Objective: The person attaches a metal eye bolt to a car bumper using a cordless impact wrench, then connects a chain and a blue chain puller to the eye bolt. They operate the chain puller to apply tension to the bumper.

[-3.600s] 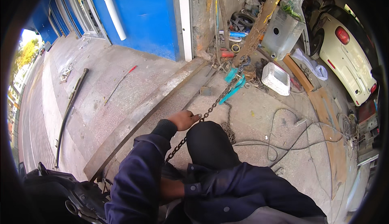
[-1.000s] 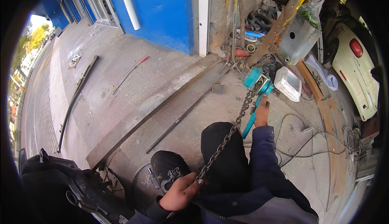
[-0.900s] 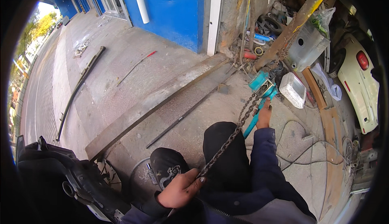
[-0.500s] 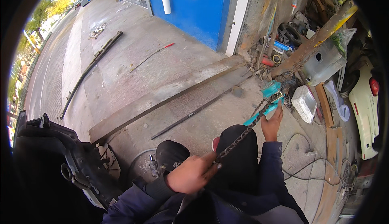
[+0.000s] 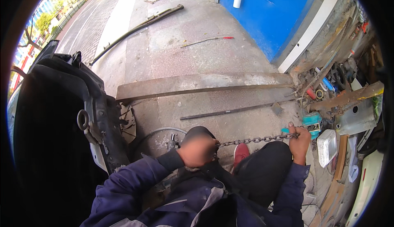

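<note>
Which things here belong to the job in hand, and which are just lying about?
In use:
- chain, stretched between left hand and right hand
- teal hoist, beside the right hand; probably goes with the chain

Apparently just lying about:
- long beam
- thin dark bar
- red-tipped rod
- long dark strip
- white box

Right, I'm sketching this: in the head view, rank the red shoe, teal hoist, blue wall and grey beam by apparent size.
1. Blue wall
2. Grey beam
3. Teal hoist and red shoe: too alike to rank, both partly hidden.
</note>
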A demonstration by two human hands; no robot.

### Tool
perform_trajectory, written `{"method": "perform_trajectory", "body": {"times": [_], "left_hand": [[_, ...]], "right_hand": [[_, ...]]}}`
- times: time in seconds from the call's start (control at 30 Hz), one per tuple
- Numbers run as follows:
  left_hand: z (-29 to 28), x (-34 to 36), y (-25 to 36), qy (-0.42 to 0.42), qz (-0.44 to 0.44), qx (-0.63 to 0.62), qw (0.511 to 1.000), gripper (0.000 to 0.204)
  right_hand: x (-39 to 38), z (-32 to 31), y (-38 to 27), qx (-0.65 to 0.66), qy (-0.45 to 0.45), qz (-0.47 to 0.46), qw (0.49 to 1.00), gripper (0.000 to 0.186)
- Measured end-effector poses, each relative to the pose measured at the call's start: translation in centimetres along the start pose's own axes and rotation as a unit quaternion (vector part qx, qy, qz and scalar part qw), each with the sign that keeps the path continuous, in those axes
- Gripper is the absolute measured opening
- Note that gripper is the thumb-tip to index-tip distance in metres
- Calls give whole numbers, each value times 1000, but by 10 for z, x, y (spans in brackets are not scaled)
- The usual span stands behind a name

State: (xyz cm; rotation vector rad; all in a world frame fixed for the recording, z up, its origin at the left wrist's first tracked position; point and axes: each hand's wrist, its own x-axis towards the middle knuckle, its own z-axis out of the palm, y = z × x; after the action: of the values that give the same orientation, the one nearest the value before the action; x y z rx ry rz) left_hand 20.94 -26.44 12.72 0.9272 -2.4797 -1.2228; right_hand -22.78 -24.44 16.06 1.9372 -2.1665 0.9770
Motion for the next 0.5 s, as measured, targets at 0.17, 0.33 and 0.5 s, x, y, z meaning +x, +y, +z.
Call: {"method": "perform_trajectory", "body": {"times": [0.17,0.33,0.5], "left_hand": [[11,-14,-65,-69,-63,103,990,46],[35,-27,-49,-150,-92,156,972,42],[42,-15,-43,-162,-87,243,952,42]], "right_hand": [[2,-23,-25,81,-1,73,994,54],[-12,-30,-18,92,-26,89,991,50],[-23,-29,8,29,-34,87,995,43]]}}
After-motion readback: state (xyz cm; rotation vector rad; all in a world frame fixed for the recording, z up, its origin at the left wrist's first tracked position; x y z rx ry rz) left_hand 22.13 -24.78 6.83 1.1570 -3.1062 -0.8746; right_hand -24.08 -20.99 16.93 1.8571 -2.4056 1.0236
